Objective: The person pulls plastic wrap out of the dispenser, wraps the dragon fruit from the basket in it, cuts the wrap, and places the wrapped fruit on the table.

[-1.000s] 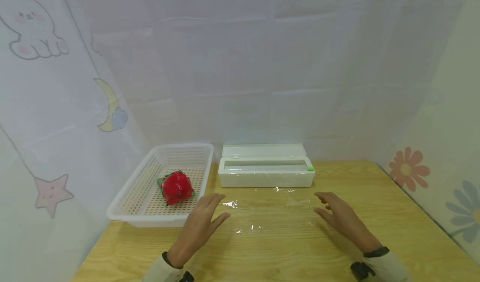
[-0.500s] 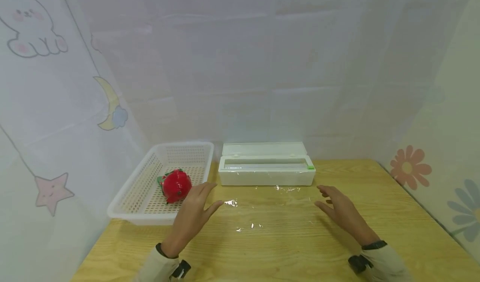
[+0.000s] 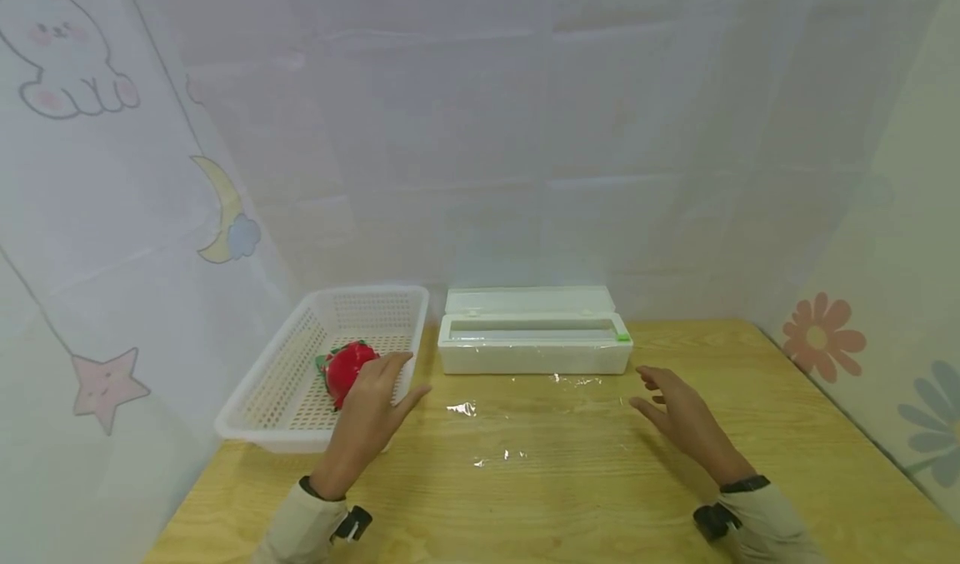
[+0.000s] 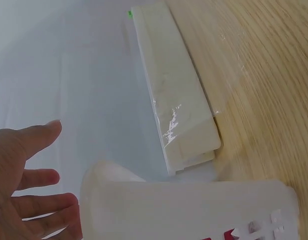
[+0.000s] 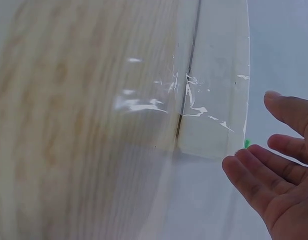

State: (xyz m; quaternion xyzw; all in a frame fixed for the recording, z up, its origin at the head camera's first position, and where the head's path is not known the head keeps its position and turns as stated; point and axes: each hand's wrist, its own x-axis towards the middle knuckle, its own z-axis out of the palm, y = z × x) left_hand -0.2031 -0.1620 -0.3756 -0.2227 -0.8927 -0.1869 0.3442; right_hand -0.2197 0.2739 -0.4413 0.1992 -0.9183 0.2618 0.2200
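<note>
My left hand (image 3: 367, 406) is at the near right side of a white perforated basket (image 3: 281, 441), fingers extended and holding nothing. It partly covers a shiny red fruit with green tips (image 3: 347, 371), like a dragon fruit, lying inside. In the left wrist view, the left fingers (image 4: 46, 205) reach right at the basket rim. At the back stands a white cling film dispenser (image 3: 536, 358), its lid raised. Clear film (image 5: 139, 106) stretches from it toward me over the tabletop. Right of the film, my right hand (image 3: 686, 418) has loosely bent fingers and nothing in its grasp.
A wooden table (image 3: 510, 522) carries everything, with a pale cloth wall (image 3: 540, 172) close behind the dispenser. A green piece (image 3: 622, 337) sits at the dispenser's right end. Printed side walls flank the table.
My left hand has moved left, from the film's left edge to over the basket's near right side, now partly hiding the red fruit. The right hand has barely shifted.
</note>
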